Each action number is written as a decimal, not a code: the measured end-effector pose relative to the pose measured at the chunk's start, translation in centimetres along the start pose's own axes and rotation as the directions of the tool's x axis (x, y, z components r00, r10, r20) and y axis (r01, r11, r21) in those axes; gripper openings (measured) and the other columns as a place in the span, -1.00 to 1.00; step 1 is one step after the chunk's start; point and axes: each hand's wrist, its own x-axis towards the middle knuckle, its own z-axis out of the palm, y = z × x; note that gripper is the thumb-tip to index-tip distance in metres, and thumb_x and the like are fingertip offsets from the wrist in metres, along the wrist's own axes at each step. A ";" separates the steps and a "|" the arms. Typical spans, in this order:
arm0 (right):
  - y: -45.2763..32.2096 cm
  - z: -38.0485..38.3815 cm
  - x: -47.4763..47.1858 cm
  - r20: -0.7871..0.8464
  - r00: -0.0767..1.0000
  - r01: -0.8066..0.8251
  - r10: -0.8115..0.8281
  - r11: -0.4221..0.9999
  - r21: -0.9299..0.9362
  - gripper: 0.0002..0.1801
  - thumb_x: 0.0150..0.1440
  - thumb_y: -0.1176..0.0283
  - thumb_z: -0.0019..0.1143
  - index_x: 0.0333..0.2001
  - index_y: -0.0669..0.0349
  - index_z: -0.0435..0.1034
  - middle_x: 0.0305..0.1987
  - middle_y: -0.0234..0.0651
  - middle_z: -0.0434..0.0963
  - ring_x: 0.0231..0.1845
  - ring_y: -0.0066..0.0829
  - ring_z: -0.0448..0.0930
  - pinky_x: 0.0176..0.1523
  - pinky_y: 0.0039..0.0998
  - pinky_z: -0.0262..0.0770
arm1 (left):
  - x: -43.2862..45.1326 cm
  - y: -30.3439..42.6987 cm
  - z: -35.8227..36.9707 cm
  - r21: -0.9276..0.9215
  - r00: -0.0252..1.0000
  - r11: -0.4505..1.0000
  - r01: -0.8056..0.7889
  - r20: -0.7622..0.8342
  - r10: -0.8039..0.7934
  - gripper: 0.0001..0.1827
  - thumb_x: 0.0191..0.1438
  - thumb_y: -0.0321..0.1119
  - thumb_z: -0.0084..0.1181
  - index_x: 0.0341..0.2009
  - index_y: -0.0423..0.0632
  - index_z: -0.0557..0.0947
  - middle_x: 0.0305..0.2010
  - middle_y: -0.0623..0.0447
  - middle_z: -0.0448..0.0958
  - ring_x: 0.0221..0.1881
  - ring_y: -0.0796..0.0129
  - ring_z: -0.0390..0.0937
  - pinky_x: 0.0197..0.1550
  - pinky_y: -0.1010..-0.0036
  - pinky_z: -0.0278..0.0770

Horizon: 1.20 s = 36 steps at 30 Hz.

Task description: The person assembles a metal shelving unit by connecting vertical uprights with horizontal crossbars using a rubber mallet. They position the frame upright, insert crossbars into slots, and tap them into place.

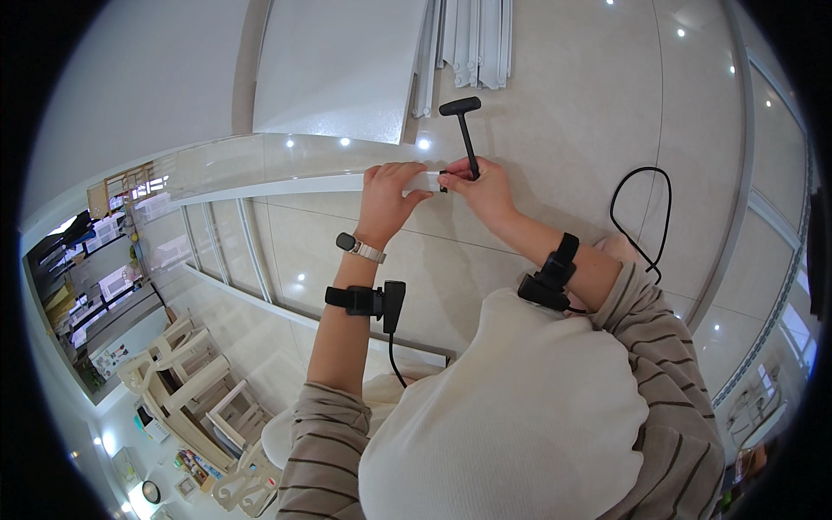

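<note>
My left hand [392, 195] grips a long white post [286, 186] close to its near end, fingers over the top and thumb along the side. At that end sits a black plastic end cap [443, 181], with the thumb and fingertips of my right hand [486, 194] touching it. My right hand also holds a black mallet [460, 106] low on its handle, its head pointing away from me. The post forms one side of a ladder-like frame on the floor. Crossbars [252, 248] join it to a second white rail [296, 316], partly hidden behind my left arm.
Ahead lie a flat white panel [338, 71] and several white metal bars [478, 45] on the tiled floor [572, 117]. A black cable [669, 214] loops beside my right arm. A door frame [723, 260] runs along the right; wooden chairs [237, 416] stand at lower left.
</note>
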 end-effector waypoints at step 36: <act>-2.2 0.1 -2.0 0.151 0.965 -0.229 0.215 0.969 0.088 -0.71 -0.07 0.47 0.29 -0.26 0.33 0.41 -0.45 -0.40 0.52 -0.50 -0.66 0.48 -0.47 -0.60 0.38 | -0.2 -0.1 -0.3 0.178 0.972 0.966 -0.189 0.171 0.158 -0.41 -0.21 0.11 0.25 -0.21 -0.07 0.48 -0.31 0.02 0.48 -0.18 0.17 0.43 -0.10 0.30 0.30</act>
